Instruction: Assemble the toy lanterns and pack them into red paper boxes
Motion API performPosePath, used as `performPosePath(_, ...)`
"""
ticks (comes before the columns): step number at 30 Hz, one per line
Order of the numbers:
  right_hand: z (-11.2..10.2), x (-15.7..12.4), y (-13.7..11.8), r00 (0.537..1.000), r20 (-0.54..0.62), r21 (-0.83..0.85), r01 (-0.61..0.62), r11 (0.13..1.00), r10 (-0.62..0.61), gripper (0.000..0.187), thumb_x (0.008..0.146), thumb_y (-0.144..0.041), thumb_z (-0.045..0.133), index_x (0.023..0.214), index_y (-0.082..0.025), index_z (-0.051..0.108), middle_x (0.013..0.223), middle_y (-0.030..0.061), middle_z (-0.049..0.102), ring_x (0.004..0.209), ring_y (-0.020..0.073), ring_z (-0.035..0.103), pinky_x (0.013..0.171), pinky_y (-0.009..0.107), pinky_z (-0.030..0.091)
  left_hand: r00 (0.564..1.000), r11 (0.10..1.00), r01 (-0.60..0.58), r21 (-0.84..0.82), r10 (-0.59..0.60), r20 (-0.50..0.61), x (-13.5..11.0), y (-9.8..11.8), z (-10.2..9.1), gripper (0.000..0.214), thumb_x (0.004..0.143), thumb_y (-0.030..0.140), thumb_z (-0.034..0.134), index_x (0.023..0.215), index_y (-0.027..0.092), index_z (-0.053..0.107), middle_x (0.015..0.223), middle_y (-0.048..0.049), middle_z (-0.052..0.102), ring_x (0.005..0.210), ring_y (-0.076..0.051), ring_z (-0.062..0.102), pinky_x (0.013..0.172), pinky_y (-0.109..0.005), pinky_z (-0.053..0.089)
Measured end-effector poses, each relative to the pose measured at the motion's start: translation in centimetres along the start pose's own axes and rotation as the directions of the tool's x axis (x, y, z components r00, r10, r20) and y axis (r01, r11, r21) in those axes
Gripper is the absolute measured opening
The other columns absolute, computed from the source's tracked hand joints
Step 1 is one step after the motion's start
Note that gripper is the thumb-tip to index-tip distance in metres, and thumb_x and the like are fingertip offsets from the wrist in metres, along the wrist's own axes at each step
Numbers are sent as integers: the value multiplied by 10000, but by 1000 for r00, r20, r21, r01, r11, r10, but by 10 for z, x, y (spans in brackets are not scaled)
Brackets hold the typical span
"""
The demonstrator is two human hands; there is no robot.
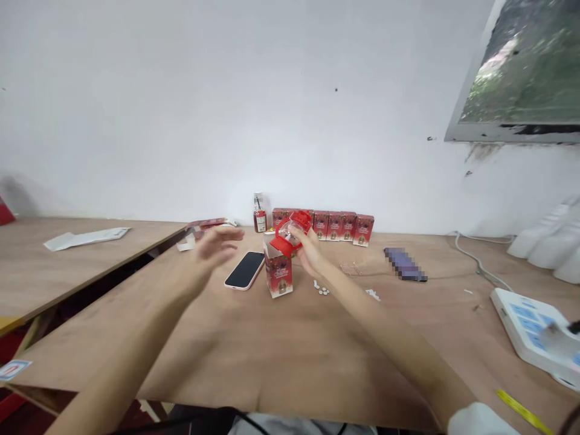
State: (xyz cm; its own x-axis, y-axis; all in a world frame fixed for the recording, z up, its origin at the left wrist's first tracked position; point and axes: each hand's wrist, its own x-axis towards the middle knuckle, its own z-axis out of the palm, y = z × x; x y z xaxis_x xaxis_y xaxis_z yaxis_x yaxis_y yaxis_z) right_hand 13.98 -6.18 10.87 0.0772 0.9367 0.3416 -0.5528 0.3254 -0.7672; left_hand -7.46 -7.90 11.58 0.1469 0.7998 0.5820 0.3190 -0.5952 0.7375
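My right hand (307, 246) grips a small red lantern (290, 232) with a clear middle, tilted just above a red printed box (279, 275). That box stands upright on the table, its top partly hidden behind the lantern. To the left, my left hand (218, 244) hovers with its fingers apart and nothing in them. A phone with a dark screen (245, 269) lies between my left hand and the box. Several button cells (322, 291) lie on the wood to the right of the box.
Several red boxes (335, 226) stand in a row along the wall, beside a small bottle (260, 219). A second phone (405, 264) lies farther right. A white power strip (534, 332) sits at the right edge. Flattened red packaging (206, 223) lies at the back left.
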Motion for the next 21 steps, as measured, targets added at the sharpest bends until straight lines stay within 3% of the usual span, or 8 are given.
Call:
performPosePath(3,2,4,7,996,-48,-28,73,997,-74,435,591,-391,762,928,-241,532,879,-18,657,826,163,618,770,315,510,991,999,39,23,-42,129,4,-23,35,829,607,356,781,1317,211,379,1372,-129,429,1269,-316,411,1024,-492,369)
performPosePath(5,3,3,9,991,-78,-48,102,994,-106,450,614,-447,738,953,-243,523,905,-5,660,833,167,618,783,321,508,985,999,20,-25,-15,171,4,-39,59,958,572,363,791,1373,224,285,1400,-148,388,1261,-307,424,1016,-482,380)
performPosePath(8,4,0,8,989,-110,-72,94,993,-101,468,655,-526,681,993,-256,503,955,9,660,845,176,620,747,326,521,981,995,45,-87,-28,193,3,-53,84,897,627,365,751,1371,231,268,1271,-119,499,1077,-243,573,901,-409,477)
performPosePath(11,4,-3,7,985,-136,-105,90,990,-104,484,662,-519,679,1023,-264,483,1005,11,649,871,179,617,738,329,524,983,998,60,-31,-53,174,2,-54,96,783,648,356,733,1305,207,333,1034,-58,611,854,-198,646,761,-352,524)
performPosePath(13,0,-4,7,977,-147,-152,134,979,-157,511,645,-476,709,1042,-264,466,1052,17,636,906,181,610,766,335,518,986,1000,28,-8,-26,166,0,-53,102,720,645,363,734,1239,201,363,958,-40,632,819,-198,654,731,-344,528)
performPosePath(18,-14,-7,3,965,-101,-395,186,899,-244,508,626,-390,745,1015,-241,454,1042,39,626,941,192,606,858,362,482,995,998,28,-50,-23,92,-11,-56,114,743,617,415,754,1164,204,298,1065,-88,608,914,-217,649,795,-377,528)
performPosePath(21,-20,-5,-6,974,51,-628,202,752,-219,518,587,-358,774,989,-235,471,1002,32,632,921,206,609,870,381,463,998,1000,17,-20,-16,61,-19,-56,118,749,629,431,744,1180,201,291,1155,-120,567,954,-229,643,851,-413,514)
